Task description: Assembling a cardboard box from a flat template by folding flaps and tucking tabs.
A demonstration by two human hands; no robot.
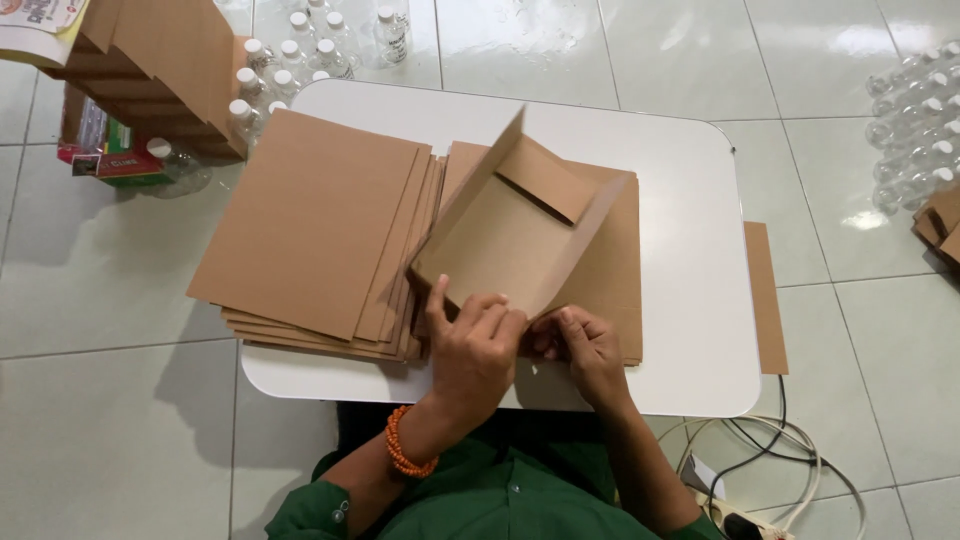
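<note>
The box (510,235), half-folded on the worktop (690,330) over flat cardboard, is pinched at its near edge by the left hand (475,345) and right hand (590,350); a loose pinch could let flaps spring open.

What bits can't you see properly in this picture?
Head view only:
- Near edge of the box: covered by the left hand and right hand, so the grip on it cannot be told.
- Lower sheets of the cardboard stack: hidden by the top sheet.
- Bottles: cut off by the right edge.
- Cables: run out of the bottom edge.
</note>
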